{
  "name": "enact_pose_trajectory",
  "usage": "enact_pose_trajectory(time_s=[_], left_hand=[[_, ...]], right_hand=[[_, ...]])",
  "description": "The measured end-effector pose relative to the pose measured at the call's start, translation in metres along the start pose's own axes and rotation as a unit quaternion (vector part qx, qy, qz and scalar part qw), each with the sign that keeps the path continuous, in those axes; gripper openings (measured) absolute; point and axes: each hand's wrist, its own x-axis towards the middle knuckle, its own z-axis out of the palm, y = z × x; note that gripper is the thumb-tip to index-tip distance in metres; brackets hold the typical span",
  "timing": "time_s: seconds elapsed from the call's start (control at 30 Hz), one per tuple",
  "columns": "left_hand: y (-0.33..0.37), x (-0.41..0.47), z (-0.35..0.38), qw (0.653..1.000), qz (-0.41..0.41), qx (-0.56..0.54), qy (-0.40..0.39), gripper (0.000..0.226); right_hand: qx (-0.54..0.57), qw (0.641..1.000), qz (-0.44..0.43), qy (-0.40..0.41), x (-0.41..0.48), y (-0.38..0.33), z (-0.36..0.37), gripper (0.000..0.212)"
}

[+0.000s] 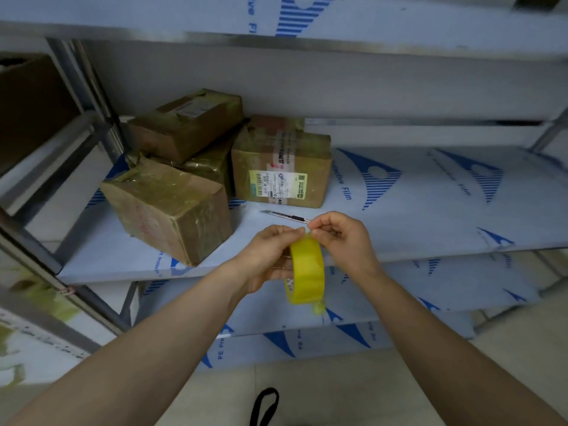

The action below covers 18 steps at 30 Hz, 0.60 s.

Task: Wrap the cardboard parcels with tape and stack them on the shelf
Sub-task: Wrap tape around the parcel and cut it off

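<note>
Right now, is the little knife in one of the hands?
No, the knife lies on the shelf, while the left hand and right hand both hold the yellow tape roll.

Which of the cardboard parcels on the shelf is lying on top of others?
The parcel at the back left. It lies tilted on other parcels, while the front parcel and the labelled right parcel rest on the shelf.

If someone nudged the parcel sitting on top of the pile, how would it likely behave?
The top parcel lies tilted across the boxes beneath it, so a nudge would probably rock or slide it. Its glossy tape wrap likely makes it slippery. Its creased cardboard may give slightly under a grip.
</note>
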Motion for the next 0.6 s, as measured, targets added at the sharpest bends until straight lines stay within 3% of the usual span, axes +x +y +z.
enact_pose_trajectory(time_s=[0.17, 0.43, 0.5, 0.57, 0.6], left_hand=[[0.008, 0.007, 0.019, 1.000, 0.017, 0.006, 0.002, 0.012], [0.029, 0.030, 0.029, 0.987, 0.126, 0.075, 0.061, 0.013], [0.027, 0.035, 0.028, 0.957, 0.201, 0.153, 0.144, 0.012], [0.025, 0.037, 0.024, 0.882, 0.310, 0.273, 0.226, 0.007], [0.024, 0.038, 0.021, 0.850, 0.353, 0.316, 0.230, 0.009]], right_hand=[[-0.009, 1.000, -0.011, -0.010, 0.006, 0.004, -0.022, 0.025], [-0.020, 0.999, -0.029, 0.028, 0.022, 0.003, -0.024, 0.017], [-0.024, 0.998, -0.026, 0.043, 0.027, 0.002, -0.019, 0.014], [-0.046, 0.997, -0.030, 0.055, 0.033, 0.000, -0.015, 0.012], [-0.058, 0.996, -0.032, 0.061, 0.035, -0.001, -0.013, 0.012]])
